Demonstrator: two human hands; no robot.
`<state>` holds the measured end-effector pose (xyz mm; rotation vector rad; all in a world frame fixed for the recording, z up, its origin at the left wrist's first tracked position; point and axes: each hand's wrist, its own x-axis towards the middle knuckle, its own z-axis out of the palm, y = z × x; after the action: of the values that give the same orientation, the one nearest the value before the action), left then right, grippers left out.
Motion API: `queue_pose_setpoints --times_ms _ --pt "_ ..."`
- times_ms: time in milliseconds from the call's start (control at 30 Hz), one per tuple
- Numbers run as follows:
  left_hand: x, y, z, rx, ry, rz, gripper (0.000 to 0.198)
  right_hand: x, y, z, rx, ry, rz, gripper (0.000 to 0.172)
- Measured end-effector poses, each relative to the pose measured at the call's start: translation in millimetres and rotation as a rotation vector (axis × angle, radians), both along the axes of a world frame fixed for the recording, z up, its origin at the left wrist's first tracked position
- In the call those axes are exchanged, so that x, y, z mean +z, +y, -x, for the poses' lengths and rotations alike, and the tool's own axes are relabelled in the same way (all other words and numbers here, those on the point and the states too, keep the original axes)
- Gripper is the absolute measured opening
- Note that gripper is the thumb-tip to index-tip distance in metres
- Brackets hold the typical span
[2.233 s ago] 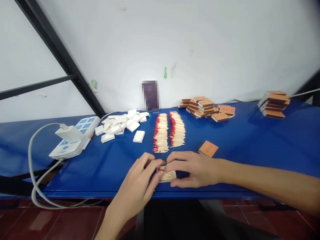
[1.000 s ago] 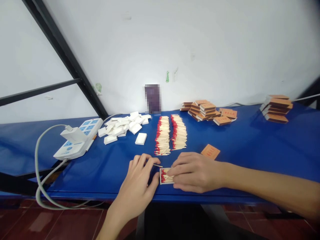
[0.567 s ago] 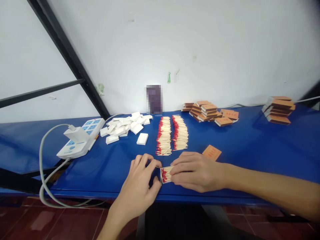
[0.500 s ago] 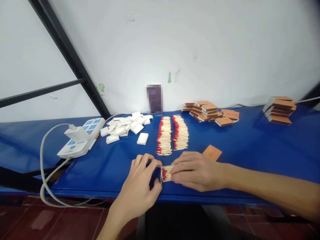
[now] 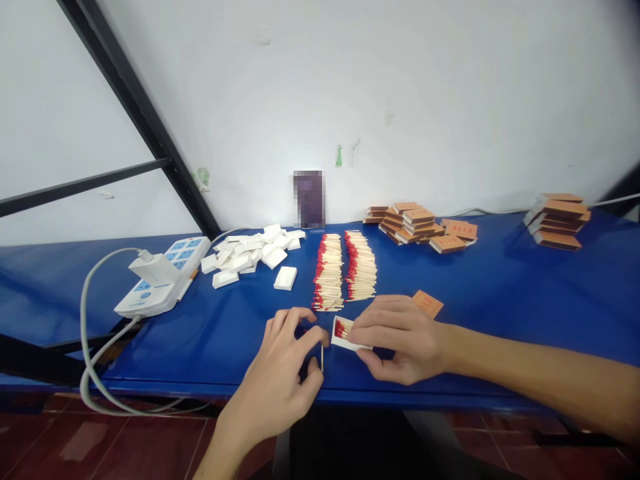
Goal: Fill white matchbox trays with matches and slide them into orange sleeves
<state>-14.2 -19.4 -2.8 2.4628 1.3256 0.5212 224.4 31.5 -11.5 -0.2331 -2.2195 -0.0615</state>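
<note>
My left hand (image 5: 280, 367) is at the front of the blue table. A single match (image 5: 323, 359) spans the gap between its thumb and index finger, with the other fingers curled. To its right, my right hand (image 5: 400, 337) grips a small white matchbox tray (image 5: 345, 343), tilted slightly, and its fingers cover part of the red-headed matches (image 5: 342, 329) inside. Beyond the hands lie two rows of matches, a left row (image 5: 330, 273) and a right row (image 5: 361, 267). An orange matchbox sleeve (image 5: 428, 304) lies just behind my right hand.
White trays (image 5: 250, 250) are heaped at the back left, with one separate tray (image 5: 285, 278) in front. Orange matchboxes (image 5: 417, 223) are piled by the wall, and another stack (image 5: 560, 221) stands far right. A power strip (image 5: 165, 283) with a looped cable lies left.
My right hand has moved the filled tray right and slightly away from my left hand, and the tray now tilts. My left hand and the single match have hardly moved.
</note>
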Motion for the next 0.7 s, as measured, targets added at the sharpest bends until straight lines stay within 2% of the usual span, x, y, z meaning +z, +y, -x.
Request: queue_pose_setpoints --times_ms 133,300,500,700 --pt "-3.0 1 -1 0.037 -0.003 -0.027 0.013 -2.4 1 -1 -0.007 -0.025 0.022 0.021" --pt "-9.4 4 -3 0.127 -0.044 -0.034 0.007 -3.2 2 -1 0.006 -0.057 0.048 0.024" --pt "-11.2 7 -1 0.142 -0.071 -0.048 0.021 -2.9 2 -2 0.009 -0.073 0.076 0.026" --pt "-11.9 7 -1 0.152 -0.062 -0.011 0.011 -4.0 2 -3 0.003 -0.085 0.102 0.028"
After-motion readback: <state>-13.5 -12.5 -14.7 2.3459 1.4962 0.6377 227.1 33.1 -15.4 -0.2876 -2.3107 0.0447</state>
